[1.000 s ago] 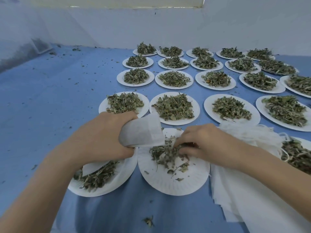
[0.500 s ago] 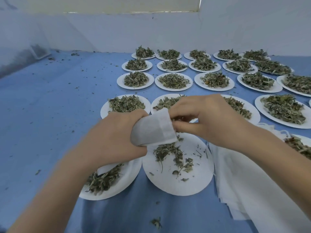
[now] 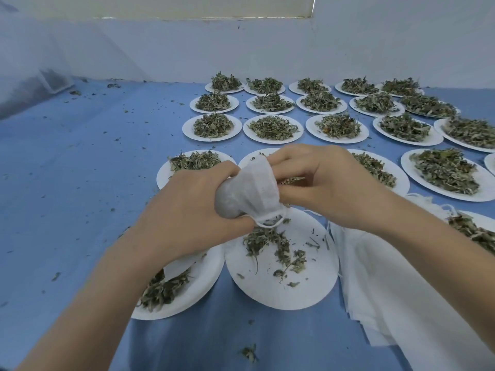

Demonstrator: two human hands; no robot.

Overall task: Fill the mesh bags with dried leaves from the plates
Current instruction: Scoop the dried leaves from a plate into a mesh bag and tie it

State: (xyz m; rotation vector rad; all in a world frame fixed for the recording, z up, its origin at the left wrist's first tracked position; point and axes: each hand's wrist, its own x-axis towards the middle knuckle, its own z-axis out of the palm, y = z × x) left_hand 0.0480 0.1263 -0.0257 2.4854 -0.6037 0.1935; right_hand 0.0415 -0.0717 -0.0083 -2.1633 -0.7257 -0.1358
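Note:
My left hand (image 3: pixel 187 207) grips a white mesh bag (image 3: pixel 249 194) by its body, its mouth turned toward my right hand. My right hand (image 3: pixel 321 188) pinches a tuft of dried leaves (image 3: pixel 290 180) at the bag's opening. Both hands hover above a white paper plate (image 3: pixel 281 285) with a thin scatter of leaves (image 3: pixel 270 245). A second plate (image 3: pixel 198 295) lies under my left wrist, with leaves and a flat white bag on it.
Several white plates heaped with dried leaves (image 3: pixel 273 128) fill the blue table (image 3: pixel 80 183) ahead and to the right. A stack of flat white bags (image 3: pixel 388 285) lies under my right forearm. Leaf crumbs dot the table. White walls close off the back.
My right hand rose from the near plate with a pinch of leaves and came to the bag's mouth. My left hand lifted and tilted the bag toward it.

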